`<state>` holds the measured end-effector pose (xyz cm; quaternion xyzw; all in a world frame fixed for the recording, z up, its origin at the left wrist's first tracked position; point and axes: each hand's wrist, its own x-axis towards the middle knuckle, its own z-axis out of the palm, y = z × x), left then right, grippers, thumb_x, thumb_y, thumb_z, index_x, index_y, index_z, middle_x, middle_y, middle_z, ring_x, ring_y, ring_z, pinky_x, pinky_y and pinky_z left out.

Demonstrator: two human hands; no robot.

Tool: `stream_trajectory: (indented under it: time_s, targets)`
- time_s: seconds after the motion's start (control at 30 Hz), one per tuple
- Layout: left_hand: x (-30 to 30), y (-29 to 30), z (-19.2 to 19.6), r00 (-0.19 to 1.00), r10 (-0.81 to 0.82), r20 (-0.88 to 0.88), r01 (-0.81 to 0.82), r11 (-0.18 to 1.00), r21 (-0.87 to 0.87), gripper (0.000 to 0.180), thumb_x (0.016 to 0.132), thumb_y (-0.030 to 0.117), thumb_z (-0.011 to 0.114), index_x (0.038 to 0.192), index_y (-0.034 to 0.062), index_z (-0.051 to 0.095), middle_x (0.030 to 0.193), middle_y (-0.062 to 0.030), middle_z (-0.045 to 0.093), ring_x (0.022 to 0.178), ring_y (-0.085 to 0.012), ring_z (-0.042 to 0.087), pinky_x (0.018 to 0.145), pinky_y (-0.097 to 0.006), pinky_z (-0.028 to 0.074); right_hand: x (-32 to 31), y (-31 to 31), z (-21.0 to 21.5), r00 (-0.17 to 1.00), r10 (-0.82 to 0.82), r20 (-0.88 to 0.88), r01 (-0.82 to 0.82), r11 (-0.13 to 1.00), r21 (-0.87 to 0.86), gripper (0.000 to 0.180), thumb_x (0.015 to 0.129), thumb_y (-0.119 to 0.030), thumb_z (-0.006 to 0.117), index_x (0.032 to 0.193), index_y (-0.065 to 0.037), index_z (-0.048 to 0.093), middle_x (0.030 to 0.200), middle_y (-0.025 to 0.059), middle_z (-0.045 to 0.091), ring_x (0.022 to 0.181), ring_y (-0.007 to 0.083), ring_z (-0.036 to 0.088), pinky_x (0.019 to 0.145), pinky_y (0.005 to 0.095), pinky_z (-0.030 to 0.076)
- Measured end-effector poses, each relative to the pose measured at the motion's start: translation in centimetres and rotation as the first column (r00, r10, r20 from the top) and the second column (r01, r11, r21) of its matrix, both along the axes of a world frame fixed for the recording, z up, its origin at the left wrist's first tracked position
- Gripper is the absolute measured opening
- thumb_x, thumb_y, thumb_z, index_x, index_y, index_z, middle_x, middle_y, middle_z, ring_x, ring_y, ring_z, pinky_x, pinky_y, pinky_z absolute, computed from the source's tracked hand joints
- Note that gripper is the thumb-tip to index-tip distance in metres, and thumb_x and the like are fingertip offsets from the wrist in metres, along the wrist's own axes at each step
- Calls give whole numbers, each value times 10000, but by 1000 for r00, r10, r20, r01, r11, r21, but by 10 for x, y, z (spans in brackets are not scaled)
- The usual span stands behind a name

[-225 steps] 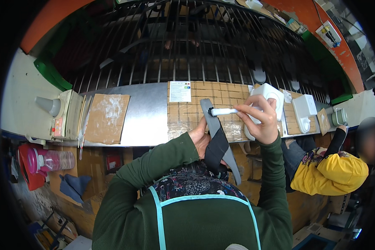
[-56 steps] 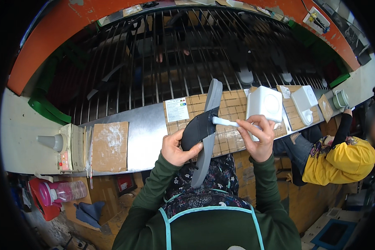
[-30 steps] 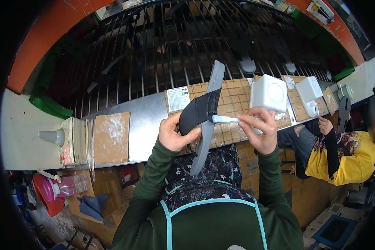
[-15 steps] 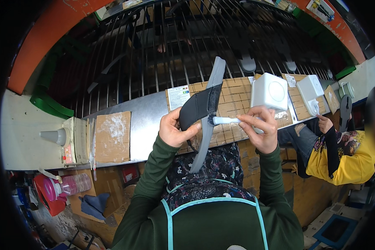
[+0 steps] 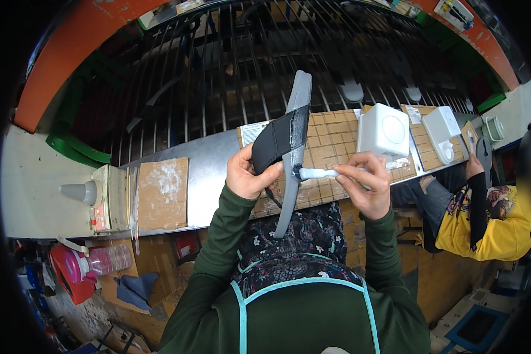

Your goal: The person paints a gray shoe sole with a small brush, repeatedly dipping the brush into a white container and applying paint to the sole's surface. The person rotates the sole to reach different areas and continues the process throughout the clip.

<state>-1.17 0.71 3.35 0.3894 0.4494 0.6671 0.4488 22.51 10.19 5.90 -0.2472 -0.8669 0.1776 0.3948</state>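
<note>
A sandal [image 5: 295, 141] with a grey sole and a wide black strap is held on edge, its sole side-on to me. My left hand [image 5: 248, 172] is closed on the strap side, thumb toward the sole's edge. Between the thumb and fingers of my right hand [image 5: 366, 184] is a brush with a pale handle [image 5: 318, 173]. Its dark bristles touch the sandal where strap and sole meet. Behind my right hand, a white plastic container [image 5: 384, 131] stands on the cardboard-covered bench.
Beyond the bench [image 5: 209, 153] runs a rack of metal bars [image 5: 218, 82] with other sandals on it. At left lie a stained cardboard sheet [image 5: 164, 192] and a grey cone [image 5: 79, 192]. On the right sits a co-worker in a yellow top [image 5: 489, 233], near another white container [image 5: 441, 131].
The sandal has tilted more upright and shifted slightly left. The brush has moved a little left along with it. The co-worker's hand has moved up and to the right.
</note>
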Motion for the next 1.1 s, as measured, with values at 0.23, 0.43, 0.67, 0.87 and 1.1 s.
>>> stream_trajectory:
  time_s: [0.23,0.43,0.67,0.87,1.1]
  targets:
    - [0,5,1,998,62,-6,-62,998,17,246,838,49,715,1050,-24,615,767,-36,641,570,-63,578,474,-204,497,-3,-5,-2,1000,10,-21,-11,1000,-25,236,721,-115,790,955,-137,766,845,-5,614,719,133,497,712,316,277]
    - [0,9,3,995,102,-8,-102,995,15,254,837,59,722,1057,-20,621,776,-29,645,576,-62,582,473,-199,502,-4,-8,-1,1000,10,-20,-11,1000,-24,242,720,-111,789,960,-138,766,838,-1,614,720,132,505,717,317,272]
    - [-3,13,0,993,118,13,-118,992,46,243,838,60,724,1046,-15,623,788,-31,651,581,-59,588,468,-192,510,-6,-10,0,1000,11,-27,-12,1000,-12,245,714,-101,787,956,-136,766,846,-4,617,713,130,501,711,316,272]
    - [-6,15,0,988,151,27,-152,988,39,227,841,56,720,1036,-10,622,814,-48,666,625,-71,622,471,-190,517,-8,-13,1,999,23,-30,-23,1000,13,259,702,-95,786,956,-139,764,846,-7,615,705,132,498,710,317,273]
    - [-8,17,-1,978,204,40,-205,978,31,218,847,60,712,1032,-10,620,797,-43,654,589,-71,602,462,-192,495,-7,-22,5,1000,12,18,-12,999,39,249,693,-55,782,934,-115,763,857,23,624,744,166,504,716,317,313]
